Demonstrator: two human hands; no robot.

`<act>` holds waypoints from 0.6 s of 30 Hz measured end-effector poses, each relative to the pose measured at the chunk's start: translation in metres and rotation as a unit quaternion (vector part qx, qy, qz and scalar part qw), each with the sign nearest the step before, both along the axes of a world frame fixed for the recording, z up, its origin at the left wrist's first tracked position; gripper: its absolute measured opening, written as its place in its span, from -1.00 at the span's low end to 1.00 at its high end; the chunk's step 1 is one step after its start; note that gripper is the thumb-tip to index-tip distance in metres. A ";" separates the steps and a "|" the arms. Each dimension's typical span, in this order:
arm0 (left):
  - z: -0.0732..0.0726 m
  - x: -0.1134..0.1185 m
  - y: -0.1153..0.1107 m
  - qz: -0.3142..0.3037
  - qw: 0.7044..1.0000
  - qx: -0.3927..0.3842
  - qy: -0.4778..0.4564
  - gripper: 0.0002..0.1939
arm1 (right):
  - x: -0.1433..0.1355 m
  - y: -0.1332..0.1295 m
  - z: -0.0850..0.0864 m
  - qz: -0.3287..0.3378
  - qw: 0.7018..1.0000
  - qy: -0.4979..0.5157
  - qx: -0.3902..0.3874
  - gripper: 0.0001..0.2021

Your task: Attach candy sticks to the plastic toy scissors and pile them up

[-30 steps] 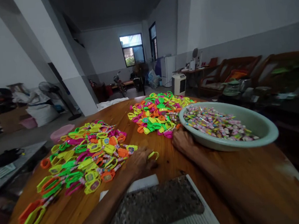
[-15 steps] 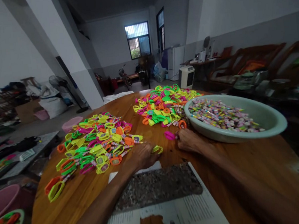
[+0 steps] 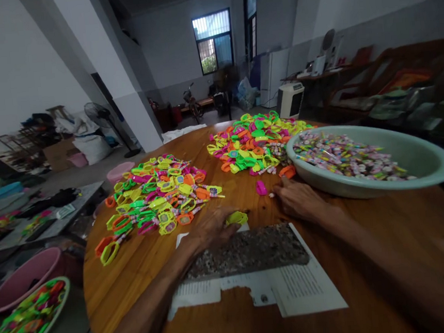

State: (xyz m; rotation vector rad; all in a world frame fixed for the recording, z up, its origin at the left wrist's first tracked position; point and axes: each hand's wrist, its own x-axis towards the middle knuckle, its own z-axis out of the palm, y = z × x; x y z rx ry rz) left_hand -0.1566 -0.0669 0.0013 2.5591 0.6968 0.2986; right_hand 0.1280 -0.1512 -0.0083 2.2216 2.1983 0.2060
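Observation:
My left hand [image 3: 214,228] is closed on a yellow-green plastic band [image 3: 237,218] at the far edge of a dark speckled slab [image 3: 252,251]. Beneath the slab lie printed papers [image 3: 308,288]. My right hand [image 3: 297,197] rests near the basin's left side, its fingers reaching toward an orange band [image 3: 287,171]; a small pale item [image 3: 271,195] shows by the fingertips, and whether it is held is unclear. Just left of that hand, a magenta band [image 3: 261,188] lies by itself on the wooden table [image 3: 234,189].
Piles of bright bands stand at the left [image 3: 158,193] and the back [image 3: 253,143]. A pale green basin [image 3: 435,161] of small wrapped pieces fills the right side. Pink tub [image 3: 25,279] and a filled basin sit beyond the table's left edge.
The camera view has shifted, so the table appears farther right. My right hand has let go of the magenta band and moved toward the orange one. My left hand still has the yellow-green band.

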 end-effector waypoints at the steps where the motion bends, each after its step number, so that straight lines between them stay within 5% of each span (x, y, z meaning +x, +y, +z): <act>1: 0.001 -0.004 -0.003 -0.003 1.000 0.004 0.009 -0.55 | -0.006 -0.007 0.002 0.009 1.000 0.011 0.011 -0.80; 10: 0.007 -0.006 -0.021 -0.052 0.998 -0.006 0.029 -0.55 | -0.093 -0.074 0.008 0.093 0.983 0.157 0.024 -0.83; 18: 0.007 -0.001 -0.014 0.011 0.999 -0.050 0.014 -0.66 | -0.090 -0.047 0.010 0.081 0.981 0.176 0.027 -0.85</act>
